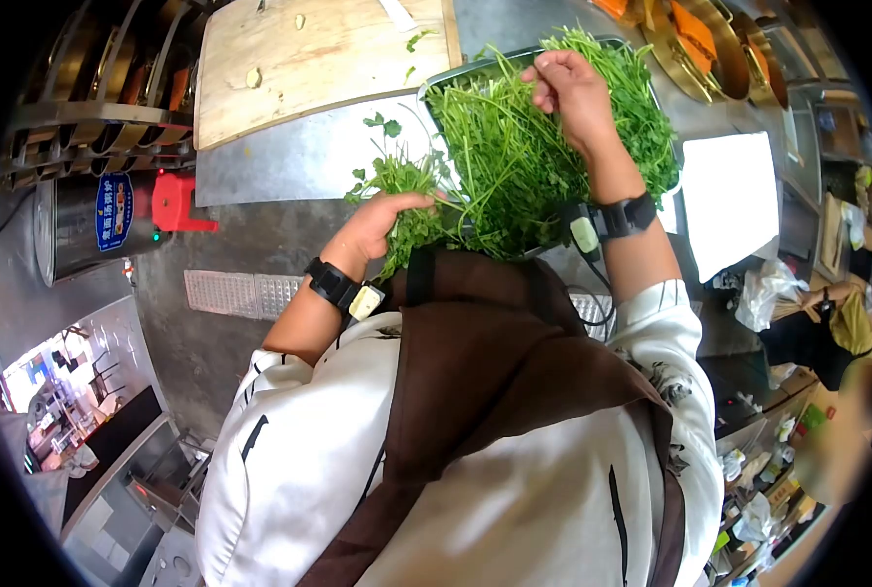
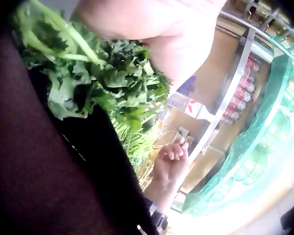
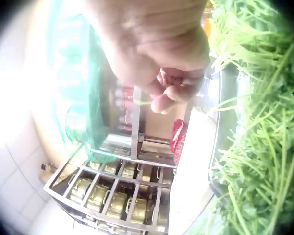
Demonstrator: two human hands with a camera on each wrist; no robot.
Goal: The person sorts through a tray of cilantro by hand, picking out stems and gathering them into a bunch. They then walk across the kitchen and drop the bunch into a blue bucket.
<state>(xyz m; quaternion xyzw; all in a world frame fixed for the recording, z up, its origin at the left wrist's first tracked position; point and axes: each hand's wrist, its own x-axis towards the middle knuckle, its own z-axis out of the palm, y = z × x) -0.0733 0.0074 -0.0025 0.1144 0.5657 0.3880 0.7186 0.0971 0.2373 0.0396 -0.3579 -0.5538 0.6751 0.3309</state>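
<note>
Leafy green herbs [image 1: 494,147] with long stems fill a rectangular tray [image 1: 426,90]. At its left side the left hand [image 1: 382,217] grips a bunch of greens [image 1: 402,178], thumb across the stems; the left wrist view shows the leaves [image 2: 122,73] below that hand [image 2: 157,29]. Raised over the tray's far part is the right hand [image 1: 575,93], fingers curled in. In the right wrist view a short pale stem [image 3: 143,103] sticks out from the pinched fingertips of this hand [image 3: 157,54], beside the tray's herbs [image 3: 259,132].
A wooden board [image 1: 318,59] with small scraps and a white-bladed tool [image 1: 397,14] lies at the back left of the metal table [image 1: 299,157]. Brass pots [image 1: 695,49] stand back right, near a white board [image 1: 731,201]. A red object [image 1: 174,201] is at left.
</note>
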